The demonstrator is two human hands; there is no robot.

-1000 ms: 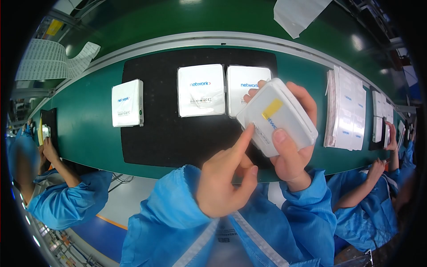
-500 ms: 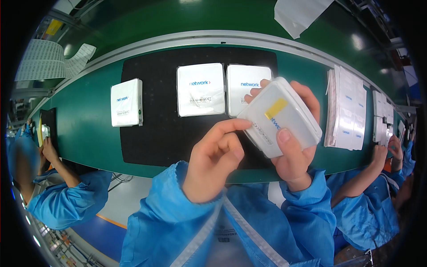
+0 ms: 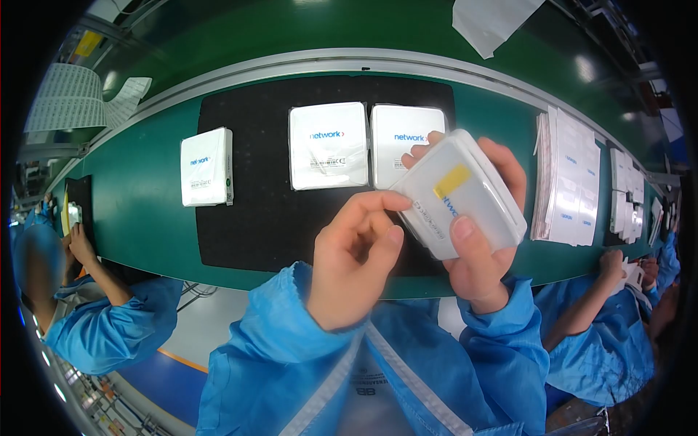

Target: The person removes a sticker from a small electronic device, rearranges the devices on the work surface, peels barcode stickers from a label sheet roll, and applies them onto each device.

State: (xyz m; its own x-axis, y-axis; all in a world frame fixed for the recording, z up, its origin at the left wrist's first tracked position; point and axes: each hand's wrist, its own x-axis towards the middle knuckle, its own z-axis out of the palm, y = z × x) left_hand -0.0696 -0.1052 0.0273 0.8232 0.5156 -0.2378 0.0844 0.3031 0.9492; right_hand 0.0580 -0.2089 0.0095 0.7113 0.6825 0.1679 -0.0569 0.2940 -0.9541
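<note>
A white box-shaped device [image 3: 465, 202] wrapped in clear film is in my right hand [image 3: 476, 251], tilted above the mat. My right thumb presses on its face, and the other fingers reach round behind it. A strip of yellow tape [image 3: 452, 182] lies on the film and partly covers the blue print. With its index fingertip, my left hand [image 3: 356, 254] touches the device's left edge; its other fingers are loosely bent and the thumb stands apart. Behind, a similar wrapped device [image 3: 407, 123] is partly hidden by my right hand. Another wrapped device [image 3: 329, 149] lies beside it.
A third wrapped device [image 3: 206, 168] lies across the left edge of the black mat [image 3: 247, 240]. On the right stands a stack of printed white sheets [image 3: 571, 178]. Co-workers in blue sit at left [image 3: 109, 320] and right [image 3: 596, 349]. A metal rail [image 3: 291, 59] borders the green table.
The device in my right hand has shifted very slightly. My left thumb has lifted a little from the bent fingers. The right co-worker's hands have moved down, toward the table's near edge.
</note>
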